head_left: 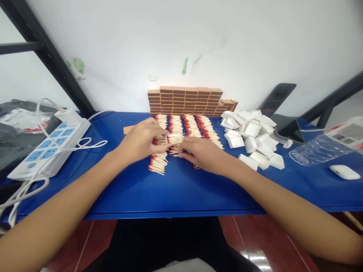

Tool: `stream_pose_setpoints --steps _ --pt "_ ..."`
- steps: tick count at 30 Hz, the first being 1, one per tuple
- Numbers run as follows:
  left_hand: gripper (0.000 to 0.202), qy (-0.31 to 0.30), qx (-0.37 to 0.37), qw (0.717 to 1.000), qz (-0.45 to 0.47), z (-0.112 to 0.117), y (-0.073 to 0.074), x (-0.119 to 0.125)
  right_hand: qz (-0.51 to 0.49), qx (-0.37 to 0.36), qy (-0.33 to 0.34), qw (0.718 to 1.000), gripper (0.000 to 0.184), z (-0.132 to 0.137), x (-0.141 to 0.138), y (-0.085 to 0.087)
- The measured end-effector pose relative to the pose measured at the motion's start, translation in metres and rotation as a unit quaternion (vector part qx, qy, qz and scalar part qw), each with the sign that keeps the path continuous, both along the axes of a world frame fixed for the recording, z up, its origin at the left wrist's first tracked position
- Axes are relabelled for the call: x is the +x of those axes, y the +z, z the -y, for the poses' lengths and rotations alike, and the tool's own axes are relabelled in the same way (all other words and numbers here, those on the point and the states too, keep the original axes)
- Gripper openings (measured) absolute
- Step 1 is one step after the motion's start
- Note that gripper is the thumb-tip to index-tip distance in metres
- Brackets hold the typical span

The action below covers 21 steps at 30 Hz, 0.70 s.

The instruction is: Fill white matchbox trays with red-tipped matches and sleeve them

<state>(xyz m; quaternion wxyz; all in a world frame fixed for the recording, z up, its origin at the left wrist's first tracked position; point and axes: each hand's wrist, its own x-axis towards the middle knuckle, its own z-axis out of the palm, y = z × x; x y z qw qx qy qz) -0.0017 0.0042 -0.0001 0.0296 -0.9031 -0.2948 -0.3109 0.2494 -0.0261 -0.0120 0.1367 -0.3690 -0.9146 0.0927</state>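
Two hands meet at a small white tray [177, 134] of matches above the blue worktop [176, 196].
The left hand [140, 141] has its grip pinching the tray's left end between thumb and fingers; the right hand [201, 152] has its fingers curled at the right end, though I cannot tell whether its grip pinches the tray or a match. The tray is over the rows of red-tipped matches [192, 126], in front of the stacked matchboxes [184, 101] by the wall. To the right lies a heap of white trays [251, 130]; a power strip [52, 145] sits on the left.
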Motion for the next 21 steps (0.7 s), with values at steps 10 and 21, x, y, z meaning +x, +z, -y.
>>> stream_pose_setpoints --steps 10,21 --pt "0.027 -0.010 -0.001 1.000 -0.013 0.004 0.000 0.002 -0.076 0.035 -0.006 0.996 0.010 0.002 0.006 0.010" --pt "0.030 -0.035 -0.016 0.999 -0.017 0.008 0.002 0.007 -0.106 0.079 -0.025 0.991 0.008 0.000 0.004 0.008"
